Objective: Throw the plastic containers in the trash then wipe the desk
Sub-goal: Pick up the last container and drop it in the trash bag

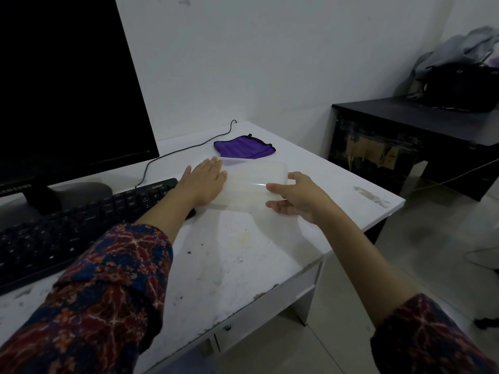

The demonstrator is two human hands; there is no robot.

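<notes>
Roughly, near to far
Sleeves: two patterned sleeves (108, 290) reach forward from the bottom corners over the near edge of the desk (243, 265)
Desk surface: white, smudged and speckled with dirt in the near part
Keyboard: black keyboard (81, 225) lies left of the arms, under the left forearm's line
Left hand: left hand (206, 182) has straight fingers held together, palm flat against the left end of the container
Right hand: right hand (294, 197) has fingers spread and only loosely curved, thumb on the near edge and fingers at the right end; whether it truly clamps I cannot tell
Container: clear plastic container (253, 182) sits between the two hands on the desk, mid-depth, near the right side
Key relation: its long axis runs left to right, one short end toward each hand, so both hands are equally near and a two-sided squeeze looks the likely lift
Cloth: purple cloth (243, 147) lies just beyond the container
Monitor: dark monitor (67, 76) stands far left
Trash: not in view
</notes>
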